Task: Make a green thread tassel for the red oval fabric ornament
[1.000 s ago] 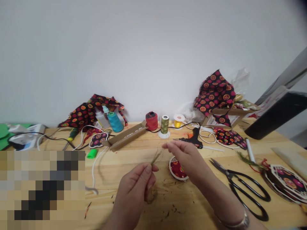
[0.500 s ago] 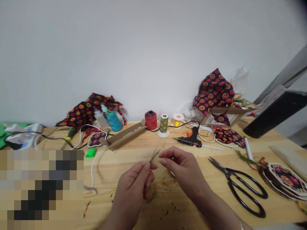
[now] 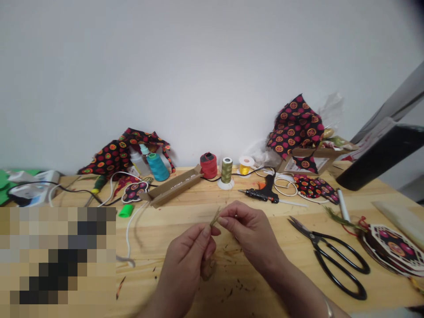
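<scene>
Low in the middle, my left hand (image 3: 192, 251) pinches a small bundle of olive-green threads (image 3: 215, 216) between thumb and forefinger, their loose ends fanning upward. My right hand (image 3: 248, 225) is closed beside it, thumb and fingertips pinching at the ends of the same threads. The lower part of the bundle is hidden in my left fist. Large black-handled scissors (image 3: 326, 260) lie on the wooden table (image 3: 149, 291) to the right of my right forearm. Beyond my hands stands a spool of olive thread (image 3: 227, 171).
A black glue gun (image 3: 261, 193) lies behind my right hand. Red thread (image 3: 208, 165), yellow cord (image 3: 244, 168) and a teal thread cone (image 3: 157, 167) line the wall. An open cardboard tray (image 3: 174, 187) is left of centre. Fabric-covered ornaments (image 3: 394, 247) lie far right.
My right fingertips have closed in on the thread ends, and the spread strands are drawn closer together. My left hand has shifted slightly right. The table items stay put.
</scene>
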`<state>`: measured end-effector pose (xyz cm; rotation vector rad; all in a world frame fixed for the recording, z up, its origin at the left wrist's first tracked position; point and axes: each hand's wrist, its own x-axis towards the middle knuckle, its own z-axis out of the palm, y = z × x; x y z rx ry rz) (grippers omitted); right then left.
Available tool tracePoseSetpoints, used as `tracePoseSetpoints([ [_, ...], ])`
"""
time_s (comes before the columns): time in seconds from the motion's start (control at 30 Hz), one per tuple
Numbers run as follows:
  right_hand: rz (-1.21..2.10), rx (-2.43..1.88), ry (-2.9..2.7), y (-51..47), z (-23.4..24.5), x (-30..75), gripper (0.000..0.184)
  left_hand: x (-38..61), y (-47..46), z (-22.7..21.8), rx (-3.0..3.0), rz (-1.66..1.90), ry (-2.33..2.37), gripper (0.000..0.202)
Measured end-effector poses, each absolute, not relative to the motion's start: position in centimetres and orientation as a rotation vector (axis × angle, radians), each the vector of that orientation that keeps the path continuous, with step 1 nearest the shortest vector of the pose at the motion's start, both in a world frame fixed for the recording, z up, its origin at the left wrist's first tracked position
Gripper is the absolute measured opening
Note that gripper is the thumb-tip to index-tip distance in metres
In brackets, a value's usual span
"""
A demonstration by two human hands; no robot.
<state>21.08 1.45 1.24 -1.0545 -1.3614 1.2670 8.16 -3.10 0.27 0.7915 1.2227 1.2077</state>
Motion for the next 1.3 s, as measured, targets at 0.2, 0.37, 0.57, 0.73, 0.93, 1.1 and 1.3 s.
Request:
tracePoseSetpoints([
  [0.2,1.256,-1.133,-1.349,1.6,0.9,21.0,0.012,8.2,-3.1,0.2,0.779,1.198,1.226,0.021],
  [0.37,1.138,-1.167,-1.401,1.6,0.6,20.8,0.015,8.0,-3.1,-0.1,0.775,1.17,1.204,0.021],
  [0.57,1.045,-1.237,-1.307,1.7,0.0,21.3,0.023,7.9,-3.2,-0.4,0.759,1.169,1.212,0.021],
  [0.73,1.299,-1.241,-1.229,1.4,-0.5,21.6,0.037,7.7,-3.1,-0.5,0.768,1.192,1.211,0.021],
  [0.93,1.772,-0.95,-1.204,0.7,0.1,21.0,0.023,7.8,-3.4,-0.3,0.872,1.154,1.229,0.027],
  [1.1,1.831,-0.95,-1.035,0.6,0.2,20.5,0.019,7.8,-3.5,-0.4,0.957,1.108,1.259,0.03],
  [1.3,1.671,-0.987,-1.081,0.9,0.3,20.4,0.012,7.8,-3.4,-0.8,0.969,1.072,1.265,0.032],
])
